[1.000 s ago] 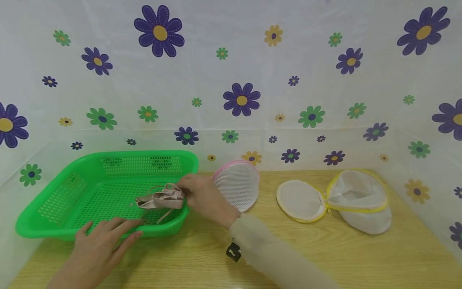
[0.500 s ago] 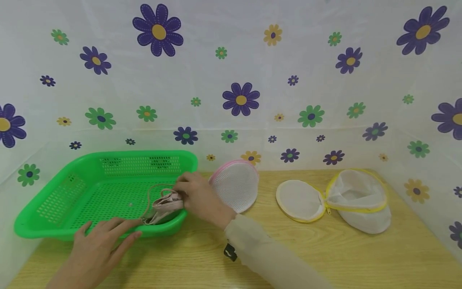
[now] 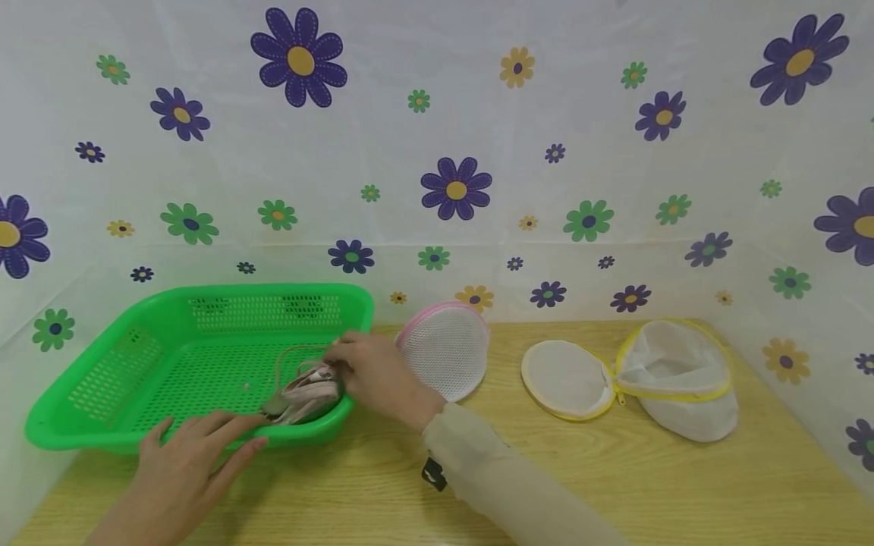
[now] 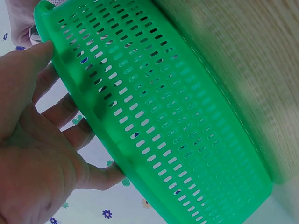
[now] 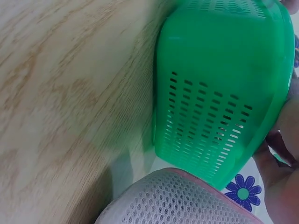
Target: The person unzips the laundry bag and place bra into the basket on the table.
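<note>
In the head view a pale pink-beige bra (image 3: pixel 310 398) lies bunched in the near right corner of the green basket (image 3: pixel 321 292). Its thin strap loops up over the basket floor. My right hand (image 3: pixel 382 375) reaches over the basket's right rim and holds the bra with bent fingers; its fingertips are partly hidden. My left hand (image 3: pixel 180 470) holds the basket's front rim, and its index fingertip is right at the bra's left end. In the left wrist view the thumb (image 4: pixel 44 51) stays outside the rim while the other fingers go over it.
A white mesh bag (image 3: pixel 447 353) with pink edging stands against the basket's right side. Farther right, a white round wash bag (image 3: pixel 683 379) with yellow zip lies open, its lid (image 3: pixel 567 379) folded out on the wooden table (image 3: pixel 614 485). A flowered sheet (image 3: pixel 505 136) hangs behind.
My right hand has moved slightly left and brought the bra down deeper into the near right corner; the bra has bunched up. My left hand and the bags have stayed put.
</note>
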Motion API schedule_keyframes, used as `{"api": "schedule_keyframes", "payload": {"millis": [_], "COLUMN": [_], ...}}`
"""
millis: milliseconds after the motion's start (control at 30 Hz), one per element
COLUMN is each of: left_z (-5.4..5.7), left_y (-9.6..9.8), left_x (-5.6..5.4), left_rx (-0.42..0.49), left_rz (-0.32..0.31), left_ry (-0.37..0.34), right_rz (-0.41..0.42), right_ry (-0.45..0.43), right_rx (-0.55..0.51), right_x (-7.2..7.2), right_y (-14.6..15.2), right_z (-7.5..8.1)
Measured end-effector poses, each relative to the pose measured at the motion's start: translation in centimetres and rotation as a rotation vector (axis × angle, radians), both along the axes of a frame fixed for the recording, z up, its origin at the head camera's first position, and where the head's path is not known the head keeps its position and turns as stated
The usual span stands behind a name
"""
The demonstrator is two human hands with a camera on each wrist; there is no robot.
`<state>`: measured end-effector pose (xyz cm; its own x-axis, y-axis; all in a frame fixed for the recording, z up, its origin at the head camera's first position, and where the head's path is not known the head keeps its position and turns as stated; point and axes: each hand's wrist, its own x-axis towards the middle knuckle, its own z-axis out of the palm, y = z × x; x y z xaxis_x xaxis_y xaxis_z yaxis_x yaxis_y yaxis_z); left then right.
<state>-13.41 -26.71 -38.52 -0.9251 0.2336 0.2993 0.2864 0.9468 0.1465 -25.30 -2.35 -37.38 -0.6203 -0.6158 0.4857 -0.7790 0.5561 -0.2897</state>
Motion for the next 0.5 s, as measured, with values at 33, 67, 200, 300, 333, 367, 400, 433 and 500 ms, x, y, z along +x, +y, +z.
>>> {"api": "schedule_keyframes", "payload": {"millis": [33, 67, 200, 300, 333, 367, 400, 433, 500], "left_z": [0.00, 0.00, 0.08, 0.14, 0.16, 0.19, 0.22, 0.26, 0.34], "left_y": [-0.02, -0.04, -0.06, -0.04, -0.02, 0.00, 0.03, 0.05, 0.10], "left_x": [-0.01, -0.03, -0.05, -0.02, 0.00, 0.01, 0.02, 0.01, 0.01], "left_rx": [-0.001, 0.000, 0.001, -0.001, 0.001, 0.000, 0.001, 0.001, 0.000], "left_rz": [0.001, 0.000, 0.001, 0.003, 0.005, 0.007, 0.008, 0.008, 0.007], "left_ry": [-0.002, -0.002, -0.002, -0.004, -0.007, -0.011, -0.015, -0.016, -0.020], "right_rz": [0.004, 0.006, 0.015, 0.031, 0.034, 0.036, 0.037, 0.043, 0.057], "right_ry": [-0.017, -0.032, -0.076, -0.089, -0.094, -0.097, -0.102, -0.103, -0.113], "right_rx": [0.009, 0.023, 0.129, 0.210, 0.231, 0.253, 0.267, 0.277, 0.277], "right_x": [-0.01, -0.02, -0.04, 0.16, 0.30, 0.44, 0.57, 0.66, 0.80], "right_y": [0.01, 0.02, -0.06, -0.17, -0.22, -0.26, -0.29, -0.30, -0.25], "right_z": [0.09, 0.15, 0.37, 0.56, 0.63, 0.68, 0.73, 0.75, 0.80]}}
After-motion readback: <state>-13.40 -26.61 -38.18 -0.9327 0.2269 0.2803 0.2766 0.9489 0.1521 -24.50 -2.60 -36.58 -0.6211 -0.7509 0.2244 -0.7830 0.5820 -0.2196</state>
